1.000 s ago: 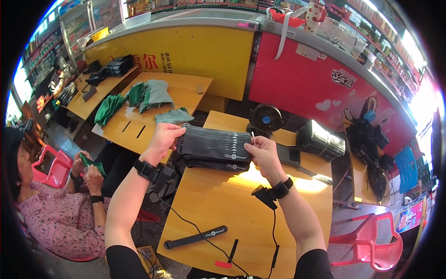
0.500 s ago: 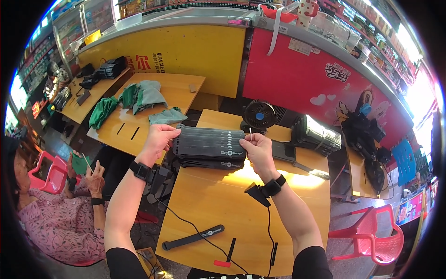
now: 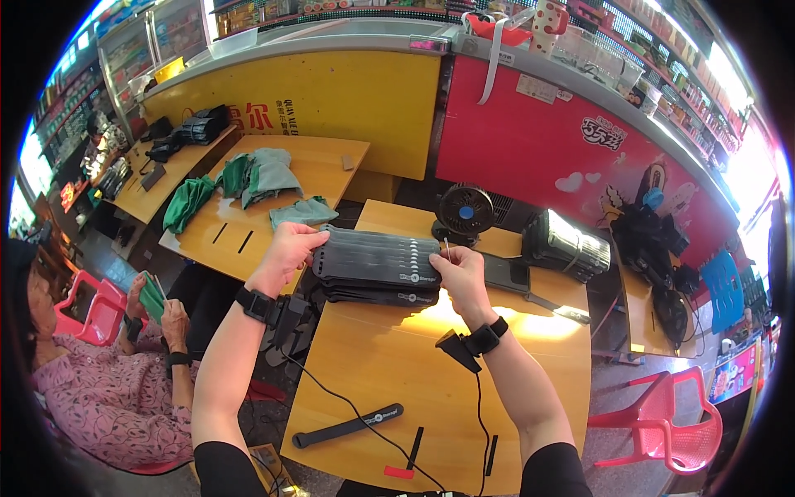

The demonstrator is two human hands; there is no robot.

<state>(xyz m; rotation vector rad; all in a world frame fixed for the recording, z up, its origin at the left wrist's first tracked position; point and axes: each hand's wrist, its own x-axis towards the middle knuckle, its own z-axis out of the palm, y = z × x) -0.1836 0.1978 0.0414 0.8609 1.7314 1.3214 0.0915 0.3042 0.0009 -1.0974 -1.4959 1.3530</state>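
The left hand (image 3: 290,253) and the right hand (image 3: 461,269) are apart, each pinching one end of a stack of black straps (image 3: 368,257) between thumb and fingers. The left has the nine o'clock end, the right the three o'clock end, where a thin pale stick (image 3: 447,247) pokes up beside the thumb. The stack lies level between them over the twelve o'clock part of a wooden table (image 3: 397,364), its straps side by side with pale marks near the right end; more straps show beneath (whether those touch the tabletop I cannot tell). Each wrist wears a black band with a small device.

Taking the stack as the dial's centre, a loose black strap (image 3: 348,427) lies at six o'clock, crossed by a dark cable (image 3: 327,387). A black fan (image 3: 465,210) with a blue hub stands at two. Toward three come a flat dark case (image 3: 507,274) and, farther out, a tied dark bundle (image 3: 566,246), bright in the sun. At ten, green and grey cloths (image 3: 261,176) lie on another table (image 3: 195,242). A co-worker (image 3: 112,398) in a pink patterned top sits at eight, holding green cloth (image 3: 152,296); a pink chair (image 3: 662,422) stands at four.
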